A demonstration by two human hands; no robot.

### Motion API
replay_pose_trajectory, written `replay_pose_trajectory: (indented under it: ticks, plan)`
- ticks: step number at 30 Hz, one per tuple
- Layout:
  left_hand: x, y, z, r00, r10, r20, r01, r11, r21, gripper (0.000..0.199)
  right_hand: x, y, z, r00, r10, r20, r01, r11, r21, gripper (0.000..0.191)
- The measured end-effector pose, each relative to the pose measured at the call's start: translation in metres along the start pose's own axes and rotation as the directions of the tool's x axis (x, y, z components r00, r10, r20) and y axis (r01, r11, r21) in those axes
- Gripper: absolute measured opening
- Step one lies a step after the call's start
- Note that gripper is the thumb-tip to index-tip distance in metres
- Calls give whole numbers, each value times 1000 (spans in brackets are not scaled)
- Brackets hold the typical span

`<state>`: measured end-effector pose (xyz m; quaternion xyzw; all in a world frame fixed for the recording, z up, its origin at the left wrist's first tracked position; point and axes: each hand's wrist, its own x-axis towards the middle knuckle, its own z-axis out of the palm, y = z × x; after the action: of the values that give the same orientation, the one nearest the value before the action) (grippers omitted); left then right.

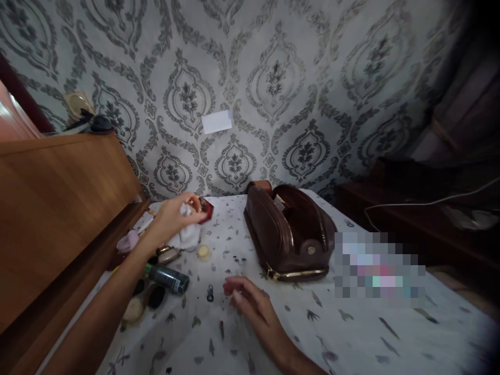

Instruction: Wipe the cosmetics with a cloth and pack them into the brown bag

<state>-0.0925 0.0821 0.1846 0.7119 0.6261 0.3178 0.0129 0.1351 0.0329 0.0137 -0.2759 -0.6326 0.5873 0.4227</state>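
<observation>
My left hand [182, 216] is at the back left of the patterned white cloth [234, 344], its fingers curled round a small dark-red item [205, 209]. White crumpled fabric [188, 237] lies just under that hand. My right hand [252, 302] hovers over the cloth in front of the bag, fingers apart and slightly bent, holding nothing. A brown leather bag [265, 229] stands at the centre right with its zipped top gaping open. Nearest the left forearm are a dark bottle [169, 278] with a green end, a small yellowish round item [203, 252] and a beige round item [133, 309].
A wooden headboard-like panel [66, 208] borders the left side, with a pink item [128, 241] beside it. Patterned wallpaper rises behind, bearing a white label [216, 122]. A blurred-out patch covers something right of the bag. A white cable [425, 202] crosses dark furniture at right.
</observation>
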Motion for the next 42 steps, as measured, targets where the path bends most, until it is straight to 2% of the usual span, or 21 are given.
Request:
replay_pose_trajectory:
  ticks: [1,3,5,8,10,12,14,15,17,19,21,23,25,27,29,30,32,34,37,40,42]
  plan:
    - [-13,15,8,995,42,90,-41,999,-12,24,2,-1,-1,998,69,-5,-67,983,169,40]
    - [-40,37,32,967,88,238,-75,995,-61,19,6,-3,-2,988,154,21,-146,872,467,51]
    - [-64,51,60,942,93,321,-81,995,-50,16,7,-3,-3,981,184,64,-184,761,622,52]
    - [-91,57,97,936,9,351,-9,1000,-2,27,7,-3,-6,964,252,81,-231,652,723,40]
    - [-100,55,110,948,7,319,20,996,-82,40,7,-3,-9,937,345,49,-247,559,791,31]
    - [-104,49,115,976,-4,216,55,971,-232,46,8,-4,-12,904,426,40,-252,454,855,24]
    - [-103,41,116,995,-96,38,103,915,-391,36,9,-6,-16,889,452,77,-265,370,890,22]
    - [-102,37,115,985,-165,-56,120,879,-462,30,10,-7,-18,891,443,104,-276,345,897,22]
    - [-102,28,115,935,-287,-207,123,812,-570,25,9,-9,-20,894,419,157,-307,319,897,25]
    - [-102,22,115,885,-369,-285,117,768,-630,27,8,-10,-19,883,425,200,-346,301,889,27]
    - [-105,19,118,853,-415,-315,111,736,-668,27,6,-9,-16,859,455,233,-384,273,882,28]
    - [-110,21,123,845,-421,-329,89,718,-690,28,5,-8,-11,840,479,257,-406,238,883,26]
    - [-116,25,130,880,-369,-299,77,733,-676,28,5,-5,-7,831,485,272,-412,207,887,23]
    - [-123,29,139,947,-239,-214,50,769,-637,30,5,-3,-6,833,483,272,-402,189,896,21]
    - [-130,30,147,992,-40,-118,-38,807,-590,33,6,-1,-9,837,482,258,-382,179,907,23]
    - [-132,29,149,994,69,-80,-102,820,-563,38,6,0,-11,840,480,254,-375,173,911,25]
    - [-134,25,153,968,250,-13,-224,839,-496,58,7,0,-17,845,468,259,-366,153,918,29]
    - [-134,21,154,948,315,49,-264,860,-436,69,7,-1,-23,851,449,271,-363,131,923,30]
    - [-132,19,154,970,231,79,-173,879,-444,53,7,-5,-26,849,450,279,-364,114,924,30]
    - [-130,21,152,1000,2,12,5,838,-545,41,5,-9,-23,839,462,288,-383,125,915,34]
    - [-130,24,150,991,-130,-45,74,780,-621,42,5,-9,-20,840,454,297,-399,146,905,36]
